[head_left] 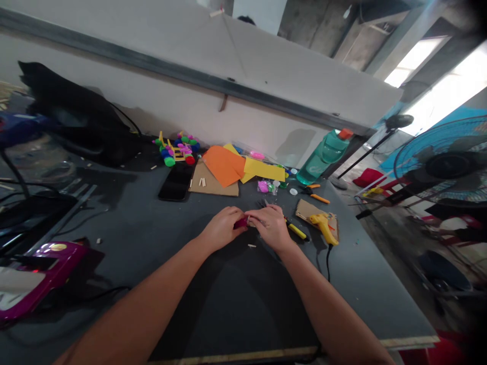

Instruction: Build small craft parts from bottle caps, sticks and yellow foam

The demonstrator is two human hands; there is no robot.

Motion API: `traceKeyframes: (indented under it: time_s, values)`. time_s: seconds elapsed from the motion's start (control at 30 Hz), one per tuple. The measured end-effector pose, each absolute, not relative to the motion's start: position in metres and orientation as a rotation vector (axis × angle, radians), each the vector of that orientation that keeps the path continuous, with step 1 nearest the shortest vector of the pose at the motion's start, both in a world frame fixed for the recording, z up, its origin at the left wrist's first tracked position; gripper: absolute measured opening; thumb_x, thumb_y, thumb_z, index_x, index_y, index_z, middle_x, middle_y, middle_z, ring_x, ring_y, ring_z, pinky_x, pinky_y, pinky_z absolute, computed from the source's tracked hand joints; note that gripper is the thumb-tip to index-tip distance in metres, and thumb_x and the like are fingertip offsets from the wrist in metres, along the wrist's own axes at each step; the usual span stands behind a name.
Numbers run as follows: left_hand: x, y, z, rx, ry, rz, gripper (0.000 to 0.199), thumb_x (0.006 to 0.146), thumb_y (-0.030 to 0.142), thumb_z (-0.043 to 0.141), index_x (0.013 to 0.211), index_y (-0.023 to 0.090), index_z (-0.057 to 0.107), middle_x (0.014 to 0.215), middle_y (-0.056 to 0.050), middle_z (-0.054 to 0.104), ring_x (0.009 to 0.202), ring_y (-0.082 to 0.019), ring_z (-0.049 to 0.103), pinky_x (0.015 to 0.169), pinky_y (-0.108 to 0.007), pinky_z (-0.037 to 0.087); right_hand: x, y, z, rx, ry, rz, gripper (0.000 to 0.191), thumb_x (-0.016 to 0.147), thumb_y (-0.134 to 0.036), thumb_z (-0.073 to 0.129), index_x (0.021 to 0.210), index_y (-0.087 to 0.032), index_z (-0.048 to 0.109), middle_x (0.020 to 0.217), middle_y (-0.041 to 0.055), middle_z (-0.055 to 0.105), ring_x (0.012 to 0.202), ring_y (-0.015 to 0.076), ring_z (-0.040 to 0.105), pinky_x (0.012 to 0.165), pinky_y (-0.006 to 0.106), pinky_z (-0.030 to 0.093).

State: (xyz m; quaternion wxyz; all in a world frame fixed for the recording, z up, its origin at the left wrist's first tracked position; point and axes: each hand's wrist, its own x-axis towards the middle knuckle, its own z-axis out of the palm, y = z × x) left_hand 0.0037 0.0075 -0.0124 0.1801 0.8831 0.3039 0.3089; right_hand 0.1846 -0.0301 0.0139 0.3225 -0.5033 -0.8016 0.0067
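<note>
Close together over the middle of the dark table (pixel 243 304), my two hands meet. My left hand (pixel 224 228) is closed on a small dark pink piece (pixel 240 223). The fingers of my right hand (pixel 271 226) pinch at the right end of that piece, where a small pale bit (pixel 248 220) shows; its kind is too small to tell. Below them lies a short pale stick (pixel 251 246). Just right of my right hand is a yellow-and-black handled tool (pixel 296 229), partly hidden by the hand.
A yellow glue gun (pixel 323 228) rests on cardboard at the right, near orange-handled pliers (pixel 317 195) and a green bottle (pixel 323 157). Behind my hands lie orange paper (pixel 224 165), yellow paper (pixel 266 169), a phone (pixel 176 180) and colourful toy pieces (pixel 177 150). A purple device (pixel 49 274) stands left.
</note>
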Motion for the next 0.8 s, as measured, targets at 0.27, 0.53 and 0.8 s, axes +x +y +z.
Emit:
traceKeyframes:
  time_s: [0.27,0.53,0.8]
  values:
    - [0.0030,0.0088,-0.0124,2.483,0.858,0.863,0.019,0.078,0.028,0.065,0.093,0.018,0.059,0.094,-0.005,0.061,0.091,-0.020,0.056,0.083,-0.035,0.044,0.1848,-0.0286,0.0137,-1.326,-2.141,0.002,0.016,0.088,-0.024,0.054,0.098,-0.027,0.066,0.088,-0.0004,0.073,0.081,0.0150,0.064,0.094,0.036,0.031]
    - [0.0028,0.0087,-0.0119,2.456,0.855,0.850,0.020,0.077,0.024,0.066,0.095,0.018,0.058,0.095,-0.004,0.061,0.092,-0.019,0.056,0.083,-0.034,0.045,0.1868,-0.0275,0.0117,-1.308,-2.169,-0.049,0.017,0.089,-0.023,0.052,0.097,-0.026,0.066,0.090,-0.0004,0.073,0.081,0.0139,0.064,0.093,0.034,0.032]
    - [0.0026,0.0092,-0.0126,2.432,0.830,0.856,0.014,0.078,0.022,0.064,0.091,0.018,0.058,0.094,-0.004,0.061,0.091,-0.019,0.056,0.081,-0.034,0.045,0.1867,-0.0254,0.0090,-1.304,-2.152,-0.036,0.017,0.087,-0.023,0.053,0.094,-0.028,0.068,0.085,0.0001,0.072,0.082,0.0166,0.062,0.092,0.037,0.036]
